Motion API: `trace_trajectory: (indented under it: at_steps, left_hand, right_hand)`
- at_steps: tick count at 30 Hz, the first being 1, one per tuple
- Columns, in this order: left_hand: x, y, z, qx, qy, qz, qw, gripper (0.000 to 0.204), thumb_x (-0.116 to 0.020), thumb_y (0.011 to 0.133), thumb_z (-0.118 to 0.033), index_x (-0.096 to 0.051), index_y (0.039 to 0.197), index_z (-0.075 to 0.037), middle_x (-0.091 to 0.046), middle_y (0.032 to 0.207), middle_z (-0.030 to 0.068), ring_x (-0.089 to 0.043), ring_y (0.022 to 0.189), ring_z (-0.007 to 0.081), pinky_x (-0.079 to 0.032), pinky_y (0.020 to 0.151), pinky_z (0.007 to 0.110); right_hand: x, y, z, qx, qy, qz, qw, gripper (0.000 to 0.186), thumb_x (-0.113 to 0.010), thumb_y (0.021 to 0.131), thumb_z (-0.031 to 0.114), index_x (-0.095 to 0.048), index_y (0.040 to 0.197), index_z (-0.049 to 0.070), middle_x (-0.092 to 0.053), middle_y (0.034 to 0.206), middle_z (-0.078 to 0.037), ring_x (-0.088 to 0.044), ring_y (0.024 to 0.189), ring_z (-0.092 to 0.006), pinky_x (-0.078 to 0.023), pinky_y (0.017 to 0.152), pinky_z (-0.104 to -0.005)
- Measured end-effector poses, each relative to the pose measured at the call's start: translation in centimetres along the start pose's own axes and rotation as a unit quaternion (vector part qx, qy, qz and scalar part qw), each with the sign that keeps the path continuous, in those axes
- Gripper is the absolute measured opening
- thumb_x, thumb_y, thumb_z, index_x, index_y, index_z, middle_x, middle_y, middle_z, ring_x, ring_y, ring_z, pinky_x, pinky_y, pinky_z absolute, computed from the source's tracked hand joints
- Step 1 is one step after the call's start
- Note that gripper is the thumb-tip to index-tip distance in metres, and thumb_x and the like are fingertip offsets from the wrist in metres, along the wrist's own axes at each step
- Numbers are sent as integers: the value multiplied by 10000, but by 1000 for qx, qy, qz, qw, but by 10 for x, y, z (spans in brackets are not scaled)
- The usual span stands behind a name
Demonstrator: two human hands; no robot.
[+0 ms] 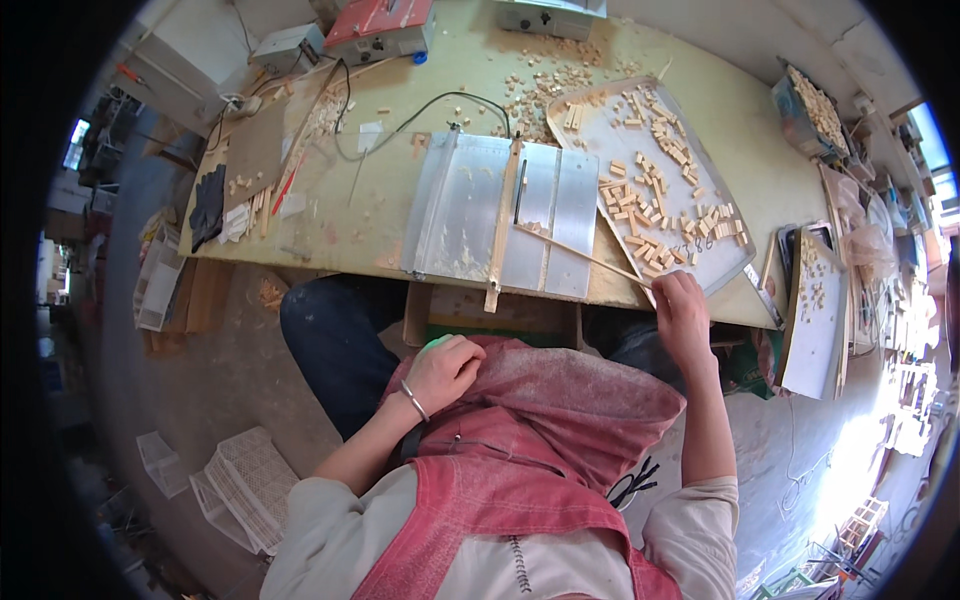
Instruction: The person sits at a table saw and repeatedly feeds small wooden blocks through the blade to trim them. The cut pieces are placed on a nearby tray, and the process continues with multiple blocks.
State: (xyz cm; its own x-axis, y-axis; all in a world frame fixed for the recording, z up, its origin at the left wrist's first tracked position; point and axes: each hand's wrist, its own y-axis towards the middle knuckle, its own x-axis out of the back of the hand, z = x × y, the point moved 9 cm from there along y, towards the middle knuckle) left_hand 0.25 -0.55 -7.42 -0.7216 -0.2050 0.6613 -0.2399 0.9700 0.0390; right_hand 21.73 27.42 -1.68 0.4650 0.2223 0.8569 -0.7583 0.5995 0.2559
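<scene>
Wood strip [585, 256], head view: slanting from over the metal plate [575, 195] on the counter [360, 225] to my right grip [684, 315].
Right grip: pinched closed on the strip's near end, beside the tray [607, 138] of small blocks [655, 250].
Left grip [446, 368]: half curled on my red apron [570, 400]; I cannot tell if it holds anything.

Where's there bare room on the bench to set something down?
Best: bench surface between the tray's right edge and the blue bin. Front left, between glove and metal plate, is fairly open, lightly littered. Crowded: the block-covered tray, strewn blocks behind the plate, and the plate's right half, crossed by the wooden strip in the right hand.
</scene>
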Motion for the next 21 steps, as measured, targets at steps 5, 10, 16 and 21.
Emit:
trace_trajectory:
  at_steps: [5,10,16,21]
  left_hand:
    - [-4,-3,6,5,-10,-3,1000,72,-699,911,-58,-688,982,-55,-692,945,131,-679,910,357,-552,805,449]
    - [-5,-4,10,11,-8,2,1000,76,-708,915,-55,-697,989,-45,-689,932,137,-685,905,350,-555,790,435]
    - [-11,-2,14,11,-14,7,1000,72,-700,903,-46,-693,974,-45,-689,932,137,-676,900,360,-541,791,458]
    - [-10,2,6,16,-22,16,1000,90,-703,891,-31,-698,981,-35,-697,946,143,-677,902,364,-545,798,455]
  right_hand:
    - [-2,9,-10,-19,10,-9,1000,43,-675,950,7,-640,971,21,-627,962,-160,-614,963,-387,-494,836,-467]
    - [-8,29,-17,-12,-1,-7,1000,30,-664,961,8,-639,977,12,-629,957,-167,-620,950,-398,-498,827,-476]
    - [-11,63,-33,-36,-45,-127,990,42,-676,952,92,-660,945,54,-634,946,-152,-635,902,-381,-517,785,-491]
    - [0,50,-81,-202,32,-246,947,110,-672,1003,140,-681,1028,33,-718,939,-182,-698,876,-407,-550,761,-473]
